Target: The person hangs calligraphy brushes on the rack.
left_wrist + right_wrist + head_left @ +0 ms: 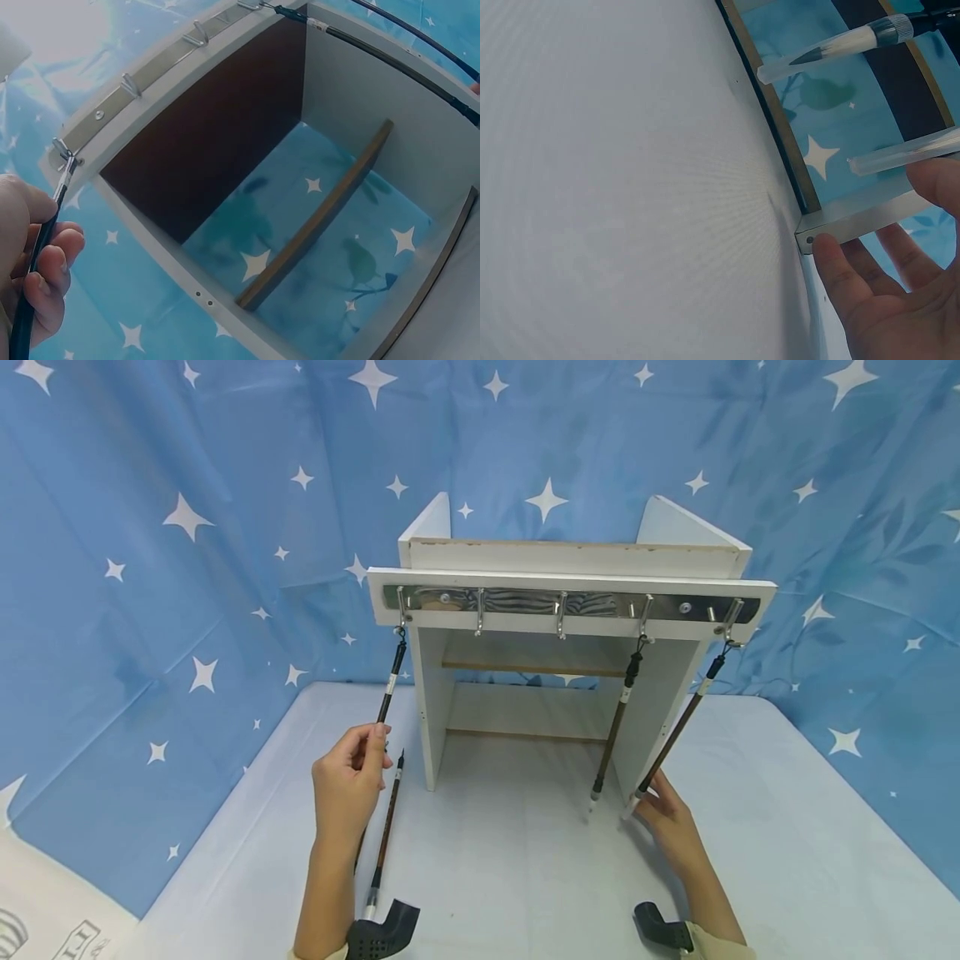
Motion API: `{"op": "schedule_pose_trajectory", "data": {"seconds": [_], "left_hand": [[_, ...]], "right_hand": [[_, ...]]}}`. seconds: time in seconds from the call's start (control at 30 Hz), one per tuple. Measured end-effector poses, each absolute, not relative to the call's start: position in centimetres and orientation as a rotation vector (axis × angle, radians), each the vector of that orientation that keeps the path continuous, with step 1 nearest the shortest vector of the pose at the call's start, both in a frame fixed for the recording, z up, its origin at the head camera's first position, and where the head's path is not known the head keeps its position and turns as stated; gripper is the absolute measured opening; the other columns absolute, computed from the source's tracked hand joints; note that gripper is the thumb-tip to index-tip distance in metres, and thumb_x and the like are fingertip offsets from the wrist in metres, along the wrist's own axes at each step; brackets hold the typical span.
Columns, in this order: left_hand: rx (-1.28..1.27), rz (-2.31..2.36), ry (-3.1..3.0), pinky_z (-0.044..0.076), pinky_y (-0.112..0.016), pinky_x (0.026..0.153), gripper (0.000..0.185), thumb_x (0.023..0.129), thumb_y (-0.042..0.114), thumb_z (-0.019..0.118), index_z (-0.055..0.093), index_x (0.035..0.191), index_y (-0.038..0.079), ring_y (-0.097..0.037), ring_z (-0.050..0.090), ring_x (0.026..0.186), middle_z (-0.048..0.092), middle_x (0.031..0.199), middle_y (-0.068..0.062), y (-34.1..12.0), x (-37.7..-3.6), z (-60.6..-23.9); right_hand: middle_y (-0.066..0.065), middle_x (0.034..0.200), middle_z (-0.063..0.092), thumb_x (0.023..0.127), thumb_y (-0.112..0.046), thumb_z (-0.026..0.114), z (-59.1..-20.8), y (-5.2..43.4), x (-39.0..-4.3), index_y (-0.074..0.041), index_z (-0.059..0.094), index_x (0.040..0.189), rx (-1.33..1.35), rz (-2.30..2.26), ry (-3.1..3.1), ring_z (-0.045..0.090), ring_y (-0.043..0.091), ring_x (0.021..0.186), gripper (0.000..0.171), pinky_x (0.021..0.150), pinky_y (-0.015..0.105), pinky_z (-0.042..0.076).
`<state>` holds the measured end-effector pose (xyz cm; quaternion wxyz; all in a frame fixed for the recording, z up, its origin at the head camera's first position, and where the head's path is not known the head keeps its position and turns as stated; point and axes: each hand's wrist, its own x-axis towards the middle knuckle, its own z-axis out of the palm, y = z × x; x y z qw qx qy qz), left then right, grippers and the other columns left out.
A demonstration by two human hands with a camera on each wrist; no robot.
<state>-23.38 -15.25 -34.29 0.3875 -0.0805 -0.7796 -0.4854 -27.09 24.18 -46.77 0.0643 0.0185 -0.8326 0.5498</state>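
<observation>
My left hand [348, 785] pinches a calligraphy brush [392, 681] by its dark handle, below the leftmost hook [401, 606] of a white shelf [427, 710]. The brush's loop end is right at that hook, also in the left wrist view. My right hand [667, 818] holds the lower front corner of the shelf's right side panel, thumb in front and fingers round the outer side. Close by the thumb hangs a second brush [682, 720] from the rightmost hook. A third brush [618, 722] hangs from the hook beside it, with a clear cap over its tip in the right wrist view.
Another brush [387, 831] lies on the white-covered table [525, 860] beside my left forearm, with part of a further dark handle next to it. Two middle hooks [561, 614] on the metal strip are bare. A starry blue cloth [225, 568] hangs behind.
</observation>
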Motion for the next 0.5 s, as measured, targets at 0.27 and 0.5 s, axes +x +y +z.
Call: {"op": "schedule_pose_trajectory", "data": {"seconds": [0.27,0.5], "left_hand": [[-0.225,-1.206,-1.98,0.033,-0.015,0.034,0.016,0.091,0.012,0.055,0.066,0.087,0.001,0.003,0.039,0.038,0.057,0.054,-0.004,-15.2,-24.1,-35.2],[-0.255,-1.199,-1.989,0.036,-0.015,0.036,0.016,0.092,0.011,0.053,0.063,0.088,0.0,0.004,0.042,0.04,0.058,0.055,-0.008,-14.9,-24.8,-36.0]], "right_hand": [[0.019,0.15,0.019,0.094,-0.021,0.05,-47.1,24.3,-27.1,-0.028,0.008,0.147,0.026,1.669,-2.514,0.032,0.043,0.129,0.069,0.102,0.059,0.028],[0.019,0.15,0.02,0.094,-0.021,0.05,-47.1,24.3,-27.1,-0.029,0.009,0.147,0.031,1.673,-2.505,0.032,0.043,0.129,0.068,0.101,0.059,0.03]]}}
